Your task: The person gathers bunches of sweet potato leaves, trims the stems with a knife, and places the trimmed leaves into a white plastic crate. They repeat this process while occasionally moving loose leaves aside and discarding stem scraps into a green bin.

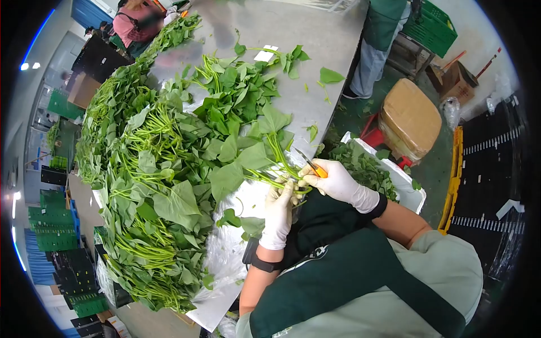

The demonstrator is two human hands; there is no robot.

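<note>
My left hand, in a white glove, is closed on the stems of several leafy greens. Just right of it, my right hand, also gloved, holds a small knife with an orange handle; its fingers are at the same stems, and the blade points up and left. The stem ends lie between both hands, above my dark apron. A large heap of leafy greens covers the table left of my hands, many with stems bundled. Clear plastic lies under the heap's near edge.
Right of my hands stands a white crate with loose leaves. Beyond it are a wrapped brown stool and a green crate. One person stands at the metal table's far right edge, another at its far left.
</note>
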